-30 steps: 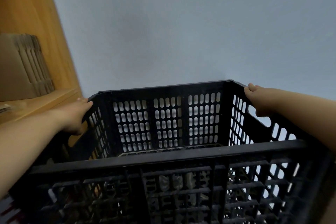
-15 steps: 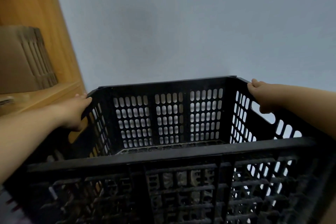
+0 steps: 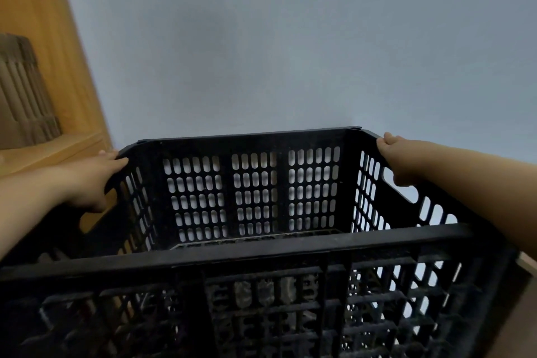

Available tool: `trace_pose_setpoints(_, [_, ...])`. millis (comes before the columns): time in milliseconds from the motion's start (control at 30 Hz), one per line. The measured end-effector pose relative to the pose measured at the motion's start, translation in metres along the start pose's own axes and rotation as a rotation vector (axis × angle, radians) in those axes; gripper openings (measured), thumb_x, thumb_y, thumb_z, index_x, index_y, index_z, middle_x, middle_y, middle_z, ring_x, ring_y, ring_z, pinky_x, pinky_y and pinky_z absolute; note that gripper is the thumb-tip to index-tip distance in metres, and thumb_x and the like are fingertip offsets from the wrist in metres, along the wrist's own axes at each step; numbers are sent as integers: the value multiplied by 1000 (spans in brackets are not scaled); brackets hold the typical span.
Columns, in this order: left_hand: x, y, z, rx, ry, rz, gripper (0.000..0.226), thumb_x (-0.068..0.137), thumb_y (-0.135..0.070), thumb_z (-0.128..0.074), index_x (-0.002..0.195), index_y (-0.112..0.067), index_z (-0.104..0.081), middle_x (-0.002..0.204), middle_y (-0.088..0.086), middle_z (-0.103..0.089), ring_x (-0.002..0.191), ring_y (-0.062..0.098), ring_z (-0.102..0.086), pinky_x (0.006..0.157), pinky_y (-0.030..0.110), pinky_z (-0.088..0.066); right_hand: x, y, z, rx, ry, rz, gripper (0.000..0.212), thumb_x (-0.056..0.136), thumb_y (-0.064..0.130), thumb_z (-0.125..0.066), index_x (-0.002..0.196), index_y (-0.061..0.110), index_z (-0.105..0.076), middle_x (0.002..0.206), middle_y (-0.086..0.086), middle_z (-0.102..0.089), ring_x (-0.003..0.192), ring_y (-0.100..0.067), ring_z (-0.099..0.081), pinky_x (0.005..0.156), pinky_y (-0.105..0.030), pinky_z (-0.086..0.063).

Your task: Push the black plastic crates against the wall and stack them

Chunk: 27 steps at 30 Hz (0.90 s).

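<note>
I see one black plastic crate [image 3: 255, 212] filling the lower half of my view — open-topped, square-cornered, its walls pierced by rows of rounded slots in three panels per side. Its near wall is a heavier lattice of ribs, dusty and scuffed, and the thick near rim runs across the frame from edge to edge. The far rim sits just short of the pale blue-grey wall [image 3: 290, 38]; I cannot tell whether they touch. Daylight shows through the slots of the far and right walls.

My left hand [image 3: 90, 180] is closed over the top rim of the left wall near the far corner, thumb lying along the edge. My right hand [image 3: 404, 160] grips the right wall's rim near its far corner, fingers curled down at the handle cut-out.

To the left stands an orange-toned wooden panel [image 3: 43, 38], smooth and matte, with a wooden shelf [image 3: 58, 151] just beside the crate's left wall. On that shelf rests folded corrugated cardboard [image 3: 20, 96], its fluted edges showing. At the right edge a sliver of pale tan surface [image 3: 527, 264] peeks out past the crate.
</note>
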<state>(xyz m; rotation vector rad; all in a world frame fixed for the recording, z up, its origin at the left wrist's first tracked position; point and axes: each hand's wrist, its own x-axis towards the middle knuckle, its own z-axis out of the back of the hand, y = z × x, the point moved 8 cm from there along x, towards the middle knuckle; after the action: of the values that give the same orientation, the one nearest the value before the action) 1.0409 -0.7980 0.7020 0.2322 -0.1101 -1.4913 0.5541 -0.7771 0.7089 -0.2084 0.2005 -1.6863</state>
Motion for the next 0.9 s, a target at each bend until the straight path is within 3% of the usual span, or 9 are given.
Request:
trace_pose_setpoints(133, [1, 2, -2, -29, -14, -15, 99, 73, -12, -69, 147, -11, -3, 158, 12, 2, 145, 25, -1, 118, 31, -10, -3, 0, 2, 18, -8, 4, 77, 82, -1, -50, 145, 0, -5, 153, -15, -15, 138, -29, -28, 108, -37, -36])
trace_pose_setpoints(433, [-1, -1, -3, -35, -11, -40, 97, 76, -9, -66, 147, -13, 1, 158, 11, 6, 145, 24, 3, 117, 31, -9, -4, -1, 0, 12, -22, 26, 74, 85, 0, -41, 146, 2, 0, 155, -14, -10, 143, -26, -18, 110, -32, -29])
trace_pose_setpoints(667, [1, 0, -4, -19, 12, -38, 99, 76, -9, -65, 146, -15, 4, 158, 9, 8, 145, 23, 6, 119, 40, -9, 2, -3, -7, -52, 27, 35, 77, 87, 3, -40, 147, 7, 8, 158, -11, 12, 147, -25, 1, 119, -42, -15])
trace_pose_setpoints(900, [2, 2, -4, -28, 10, -43, 100, 75, -9, -66, 146, -18, 3, 158, 7, 8, 145, 22, 5, 119, 41, -10, 3, -3, -9, -43, 46, 31, 74, 90, 5, -37, 147, 7, 10, 157, -11, 17, 147, -25, 5, 119, -43, -12])
